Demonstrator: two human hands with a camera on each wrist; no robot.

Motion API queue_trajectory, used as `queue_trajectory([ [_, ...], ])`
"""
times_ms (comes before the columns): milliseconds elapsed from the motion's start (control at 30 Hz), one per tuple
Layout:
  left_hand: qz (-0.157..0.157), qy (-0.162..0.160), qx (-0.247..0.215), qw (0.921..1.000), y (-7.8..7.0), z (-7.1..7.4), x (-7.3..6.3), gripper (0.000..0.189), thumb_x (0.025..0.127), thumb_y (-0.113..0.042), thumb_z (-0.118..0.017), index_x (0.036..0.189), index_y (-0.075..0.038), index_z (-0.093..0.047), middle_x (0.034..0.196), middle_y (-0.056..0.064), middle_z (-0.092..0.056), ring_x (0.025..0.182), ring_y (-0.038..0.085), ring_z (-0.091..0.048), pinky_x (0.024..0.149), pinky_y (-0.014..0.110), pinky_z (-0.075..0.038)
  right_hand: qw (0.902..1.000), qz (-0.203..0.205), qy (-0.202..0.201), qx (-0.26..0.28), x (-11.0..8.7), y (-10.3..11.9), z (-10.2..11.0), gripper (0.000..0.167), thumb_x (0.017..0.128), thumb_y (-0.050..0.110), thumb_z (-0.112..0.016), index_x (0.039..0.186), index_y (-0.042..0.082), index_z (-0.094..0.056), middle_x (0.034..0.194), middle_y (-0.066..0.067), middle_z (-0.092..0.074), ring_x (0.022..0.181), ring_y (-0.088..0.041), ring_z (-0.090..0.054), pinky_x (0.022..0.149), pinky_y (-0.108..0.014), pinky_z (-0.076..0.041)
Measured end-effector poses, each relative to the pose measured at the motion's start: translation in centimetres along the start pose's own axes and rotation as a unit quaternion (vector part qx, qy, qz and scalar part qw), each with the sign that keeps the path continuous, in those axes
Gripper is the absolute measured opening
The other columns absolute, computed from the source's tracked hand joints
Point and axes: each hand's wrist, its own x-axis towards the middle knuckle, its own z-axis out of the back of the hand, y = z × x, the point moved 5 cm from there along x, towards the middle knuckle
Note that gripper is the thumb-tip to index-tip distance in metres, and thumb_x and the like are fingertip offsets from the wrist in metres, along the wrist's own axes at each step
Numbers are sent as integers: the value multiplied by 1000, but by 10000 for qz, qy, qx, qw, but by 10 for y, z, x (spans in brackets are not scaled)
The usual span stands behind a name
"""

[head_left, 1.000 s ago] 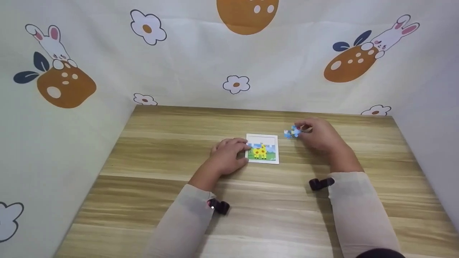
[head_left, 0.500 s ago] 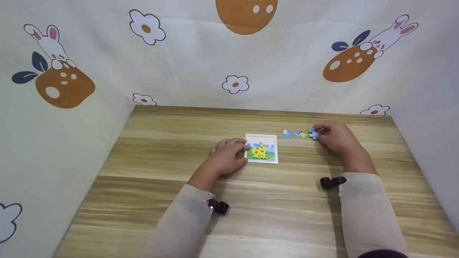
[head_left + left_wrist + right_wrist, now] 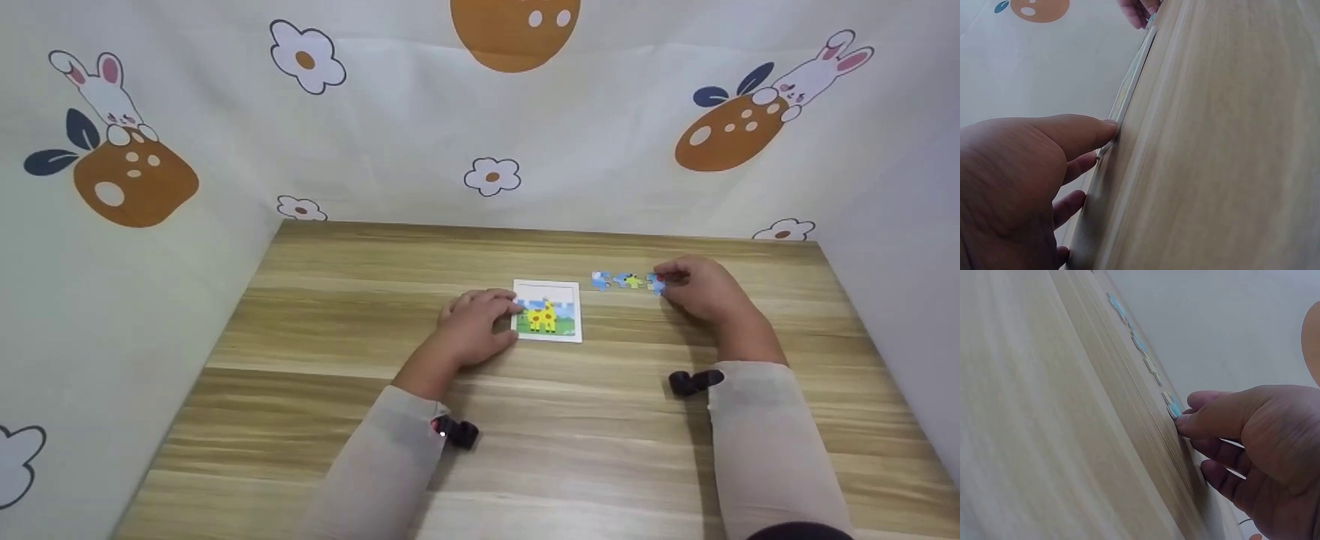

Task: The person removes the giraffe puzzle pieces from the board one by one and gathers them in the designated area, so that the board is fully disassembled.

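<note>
A white-framed puzzle board (image 3: 547,337) with a giraffe picture lies on the table, its upper strip blank white. My left hand (image 3: 474,327) rests at the board's left edge, thumb and a fingertip touching the frame; in the left wrist view the thumb (image 3: 1086,134) lies straight against that edge. To the right of the board, my right hand (image 3: 697,291) pinches a blue puzzle piece (image 3: 655,282) by its right side, low at the tabletop. Left of it lie a blue-and-green puzzle piece area (image 3: 627,280) and a blue-and-white puzzle piece (image 3: 600,280), in a row.
The wooden table (image 3: 525,450) spreads in front of and around both hands. A pale cloth wall (image 3: 390,135) printed with rabbits, fruit and flowers rises behind it and along the sides. Small black cameras (image 3: 686,383) sit on both wrists.
My right hand has moved right with a blue puzzle piece, from beside the other pieces to the row's right end, and has then stayed nearly still. The left hand and board have not moved.
</note>
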Motion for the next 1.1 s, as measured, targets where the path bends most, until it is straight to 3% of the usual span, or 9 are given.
queue_trajectory([
  [233, -31, -12, -1, 10000, 0, 0, -1, 48, 103, -43, -67, 150, -35, -61, 170, -14, -42, 162, 28, -30, 130, 64, -17, 9997, 188, -142, -26, -3, 8, 2, 40, 104, 12, -62, 143, 4, -65, 145, -23, -66, 137, -41, -58, 119, -62, -43],
  [433, -28, -31, 45, 10000, 1, 0, -1, 48, 104, -44, -67, 151, -37, -59, 169, -15, -43, 162, 27, -31, 129, 64, -18, 9995, 222, -238, 7, -6, 34, -1, 43, 102, 14, -59, 145, 10, -66, 144, -20, -66, 127, -36, -61, 108, -56, -51],
  [533, 23, -61, 44, 10000, 3, -1, 0, 51, 103, -45, -68, 152, -37, -58, 168, -16, -44, 161, 26, -32, 129, 63, -18, 9989, 420, -168, 89, -6, 53, -10, 43, 101, 14, -60, 144, 11, -67, 142, -19, -66, 125, -36, -61, 103, -51, -52],
  [767, 141, -30, -2, 9999, 3, 0, 2, 60, 102, -47, -69, 158, -35, -52, 169, -14, -44, 163, 27, -30, 130, 62, -18, 9932, 1161, 47, -53, -3, 97, -40, 36, 101, 14, -67, 137, 10, -72, 135, -15, -69, 122, -34, -64, 107, -54, -53],
  [1100, 159, 37, 18, 9999, 3, 0, 3, 62, 102, -49, -70, 159, -34, -52, 170, -16, -42, 163, 25, -29, 130, 63, -17, 9909, 1233, 525, 81, -5, 148, -71, 37, 100, 18, -72, 137, 15, -73, 138, -7, -71, 125, -29, -65, 109, -51, -52],
])
